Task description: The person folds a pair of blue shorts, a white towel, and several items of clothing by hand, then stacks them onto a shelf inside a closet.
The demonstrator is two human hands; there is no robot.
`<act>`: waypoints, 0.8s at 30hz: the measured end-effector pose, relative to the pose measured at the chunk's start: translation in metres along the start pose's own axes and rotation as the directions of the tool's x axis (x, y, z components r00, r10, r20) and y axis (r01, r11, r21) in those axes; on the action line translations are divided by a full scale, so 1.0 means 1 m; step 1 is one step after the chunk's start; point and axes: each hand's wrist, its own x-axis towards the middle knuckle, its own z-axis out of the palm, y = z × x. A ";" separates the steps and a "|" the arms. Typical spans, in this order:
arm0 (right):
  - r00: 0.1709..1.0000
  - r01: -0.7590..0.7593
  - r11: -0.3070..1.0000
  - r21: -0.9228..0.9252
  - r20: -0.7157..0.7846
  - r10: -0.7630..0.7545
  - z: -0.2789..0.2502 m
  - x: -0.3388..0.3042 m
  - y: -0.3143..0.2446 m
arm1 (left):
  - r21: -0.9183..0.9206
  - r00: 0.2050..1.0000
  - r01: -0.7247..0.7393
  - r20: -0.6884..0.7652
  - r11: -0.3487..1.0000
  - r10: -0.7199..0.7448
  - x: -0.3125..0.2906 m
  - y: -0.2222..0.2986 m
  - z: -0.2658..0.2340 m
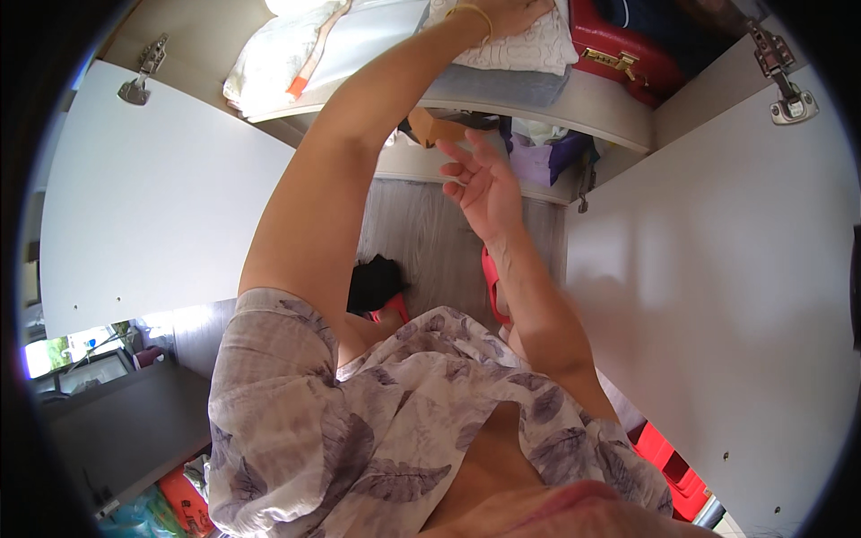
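Observation:
My left hand reaches up to the top shelf of an open wardrobe and rests flat on a folded white textured cloth, which lies on a grey folded item. A yellow bangle is on that wrist. My right hand hangs in the air below the shelf, fingers spread and holding nothing, in front of a lower shelf with purple and orange things.
White wardrobe doors stand open on the left and right, with metal hinges. A red case and white bedding sit on the top shelf. Below are a wooden floor, a black item and red slippers.

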 end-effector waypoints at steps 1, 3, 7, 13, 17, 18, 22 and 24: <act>1.000 0.005 1.000 -0.004 -0.010 -0.005 -0.001 0.001 -0.004 | 0.045 0.996 -0.074 -0.048 0.996 0.076 0.003 -0.001 -0.003; 0.990 0.117 0.988 -0.097 -0.066 -0.123 -0.004 0.007 -0.016 | 0.134 0.992 -0.121 0.032 0.984 0.118 -0.001 0.003 -0.005; 0.915 0.390 0.907 -0.157 -0.049 -0.401 -0.009 0.008 -0.046 | 0.180 0.978 -0.208 0.054 0.961 0.202 -0.007 0.003 -0.006; 0.923 0.386 0.922 -0.032 0.020 -0.385 -0.010 0.020 -0.052 | 0.265 0.874 -0.341 -0.265 0.902 0.408 -0.082 0.012 -0.002; 0.896 0.442 0.889 -0.121 0.022 -0.443 -0.001 0.024 -0.047 | 0.393 0.911 -0.307 -0.140 0.866 0.387 -0.088 0.008 0.008; 0.896 0.443 0.889 -0.119 0.030 -0.442 0.002 0.025 -0.047 | 0.389 0.898 -0.320 -0.165 0.864 0.407 -0.087 0.007 0.011; 0.896 0.419 0.868 -0.267 -0.032 -0.443 0.011 0.025 -0.044 | 0.467 0.892 -0.307 -0.162 0.829 0.422 -0.072 0.002 0.014; 0.899 0.413 0.873 -0.258 -0.039 -0.436 0.009 0.024 -0.046 | 0.467 0.890 -0.302 -0.176 0.831 0.422 -0.074 0.003 0.019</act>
